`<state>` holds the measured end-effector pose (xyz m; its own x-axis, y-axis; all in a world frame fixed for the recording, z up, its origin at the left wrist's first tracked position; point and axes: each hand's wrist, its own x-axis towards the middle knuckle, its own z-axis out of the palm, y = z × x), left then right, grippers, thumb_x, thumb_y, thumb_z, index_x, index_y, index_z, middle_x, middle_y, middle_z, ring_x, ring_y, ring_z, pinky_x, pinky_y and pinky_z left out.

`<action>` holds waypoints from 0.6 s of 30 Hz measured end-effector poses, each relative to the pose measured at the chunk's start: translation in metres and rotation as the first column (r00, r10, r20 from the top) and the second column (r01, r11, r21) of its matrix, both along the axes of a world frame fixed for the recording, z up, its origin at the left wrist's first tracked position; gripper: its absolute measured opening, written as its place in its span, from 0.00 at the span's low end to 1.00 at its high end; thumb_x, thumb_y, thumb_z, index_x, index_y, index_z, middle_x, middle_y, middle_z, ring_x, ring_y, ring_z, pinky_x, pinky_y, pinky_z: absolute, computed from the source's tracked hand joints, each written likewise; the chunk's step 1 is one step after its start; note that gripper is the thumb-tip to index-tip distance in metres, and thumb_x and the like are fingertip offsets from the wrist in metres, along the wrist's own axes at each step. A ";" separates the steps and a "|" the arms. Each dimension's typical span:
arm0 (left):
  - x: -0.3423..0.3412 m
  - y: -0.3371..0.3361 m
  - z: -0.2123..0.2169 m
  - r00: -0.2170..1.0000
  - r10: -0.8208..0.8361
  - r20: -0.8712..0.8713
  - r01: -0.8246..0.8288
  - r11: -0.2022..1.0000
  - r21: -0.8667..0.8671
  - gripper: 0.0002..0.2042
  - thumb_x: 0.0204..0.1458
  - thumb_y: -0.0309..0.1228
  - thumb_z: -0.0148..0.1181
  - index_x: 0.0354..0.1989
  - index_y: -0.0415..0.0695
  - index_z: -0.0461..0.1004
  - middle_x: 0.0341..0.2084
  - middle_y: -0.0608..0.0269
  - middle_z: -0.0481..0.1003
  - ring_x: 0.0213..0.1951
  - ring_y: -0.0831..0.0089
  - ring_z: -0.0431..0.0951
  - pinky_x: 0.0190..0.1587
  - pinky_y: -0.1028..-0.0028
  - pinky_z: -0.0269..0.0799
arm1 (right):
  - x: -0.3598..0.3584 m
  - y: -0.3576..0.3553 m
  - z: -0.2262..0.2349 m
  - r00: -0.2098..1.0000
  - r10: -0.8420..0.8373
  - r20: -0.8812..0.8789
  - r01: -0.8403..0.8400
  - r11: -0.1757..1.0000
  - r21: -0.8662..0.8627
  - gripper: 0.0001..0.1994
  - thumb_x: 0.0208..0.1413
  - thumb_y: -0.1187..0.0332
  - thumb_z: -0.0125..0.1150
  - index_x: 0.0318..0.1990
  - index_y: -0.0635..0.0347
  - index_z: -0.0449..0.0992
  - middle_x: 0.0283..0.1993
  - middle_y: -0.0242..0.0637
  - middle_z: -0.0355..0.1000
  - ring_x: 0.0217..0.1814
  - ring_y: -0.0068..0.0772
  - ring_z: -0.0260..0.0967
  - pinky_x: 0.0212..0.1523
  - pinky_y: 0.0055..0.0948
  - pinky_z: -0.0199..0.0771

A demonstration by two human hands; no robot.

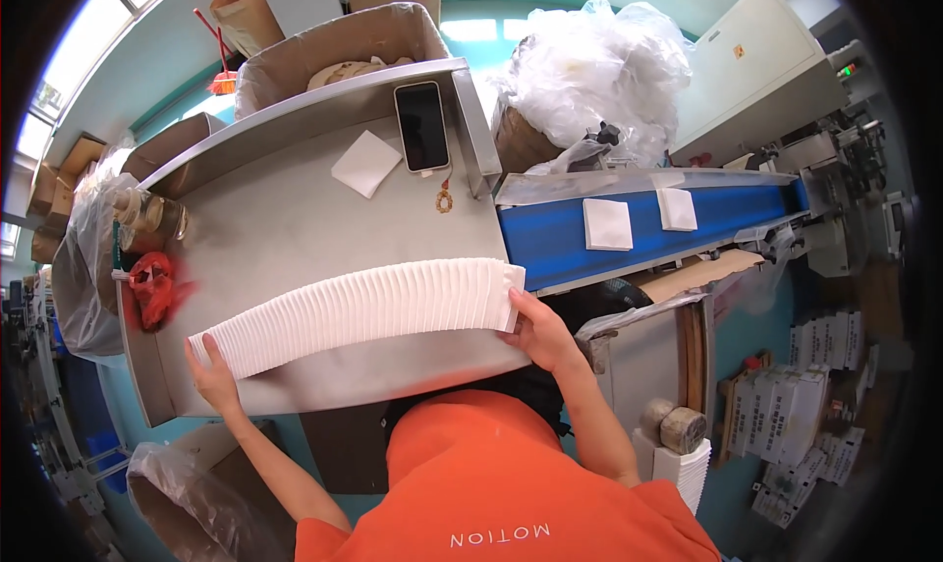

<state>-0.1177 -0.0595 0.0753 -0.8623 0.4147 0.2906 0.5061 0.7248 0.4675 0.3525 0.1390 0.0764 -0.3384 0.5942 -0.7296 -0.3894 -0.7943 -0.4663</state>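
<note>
So, head view, the only one here: there's a long, slightly curved row of thin white folded paper-like squares running left to right across the near half of a wide grey metal tray. Can't tell if its underside is fully resting on the metal.

Handling-wise, I'd guess it's light for its length, soft sheet by sheet, and only stiff while it's squeezed end to end. The middle looks like the weak spot: ease off the pressure and it'd probably sag or fan out. Dry and not too slippery, I reckon, but easy to crease. Best hold is flat against both end faces, pushing inward.

Hands are wide apart, with the row clamped between them. Left hand is on the left end, thumb and fingers around the corner, forearm angling in from the near side. Right hand grips the right end, thumb toward the near edge, fingers on the end face, elbow bent out to the right.

Farther back in the tray there's one loose white square sheet beside a black-screened phone.
</note>
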 end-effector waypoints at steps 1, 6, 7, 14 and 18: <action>0.000 0.000 0.000 1.000 0.004 -0.002 -0.004 1.000 0.021 0.29 0.59 0.49 0.53 0.60 0.37 0.65 0.57 0.44 0.68 0.59 0.50 0.67 0.61 0.63 0.60 | 0.007 0.001 -0.005 0.990 0.116 0.082 -0.122 0.990 0.071 0.15 0.61 0.65 0.55 0.53 0.62 0.70 0.44 0.34 0.74 0.42 0.27 0.72 0.41 0.27 0.72; 0.001 0.002 -0.001 0.998 -0.046 -0.035 0.046 0.999 0.024 0.29 0.58 0.47 0.55 0.59 0.36 0.65 0.56 0.43 0.68 0.59 0.51 0.67 0.62 0.63 0.59 | 0.009 0.014 -0.009 0.946 -0.115 0.303 0.034 0.964 0.263 0.17 0.63 0.59 0.55 0.49 0.64 0.71 0.41 0.35 0.74 0.38 0.24 0.73 0.37 0.23 0.73; 0.002 0.007 -0.002 0.997 -0.062 -0.035 0.063 0.998 0.026 0.29 0.58 0.47 0.56 0.59 0.36 0.65 0.56 0.43 0.68 0.59 0.51 0.67 0.62 0.63 0.59 | -0.002 0.014 -0.002 0.912 -0.097 0.399 -0.027 0.956 0.293 0.17 0.63 0.57 0.55 0.48 0.63 0.71 0.39 0.33 0.74 0.37 0.21 0.71 0.36 0.21 0.71; 0.009 0.007 0.002 1.000 -0.006 0.007 0.006 0.998 0.064 0.28 0.58 0.46 0.55 0.59 0.36 0.65 0.57 0.44 0.68 0.59 0.52 0.67 0.62 0.63 0.59 | -0.011 0.005 0.002 0.961 0.083 0.265 -0.153 0.954 0.257 0.11 0.61 0.64 0.58 0.45 0.61 0.74 0.32 0.30 0.73 0.30 0.17 0.69 0.28 0.19 0.65; 0.011 0.009 0.003 1.000 -0.028 -0.001 0.028 0.998 0.051 0.28 0.58 0.46 0.55 0.60 0.36 0.65 0.57 0.44 0.68 0.59 0.51 0.67 0.62 0.63 0.59 | 0.010 0.008 0.000 0.931 -0.043 0.364 -0.072 0.952 0.297 0.14 0.63 0.63 0.54 0.51 0.61 0.71 0.40 0.34 0.75 0.33 0.24 0.74 0.33 0.19 0.72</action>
<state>-0.1062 -0.0505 0.0784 -0.8504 0.4236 0.3120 0.5261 0.6850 0.5039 0.3620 0.1473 0.0763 -0.0957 0.8009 -0.5912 -0.1380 -0.5988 -0.7889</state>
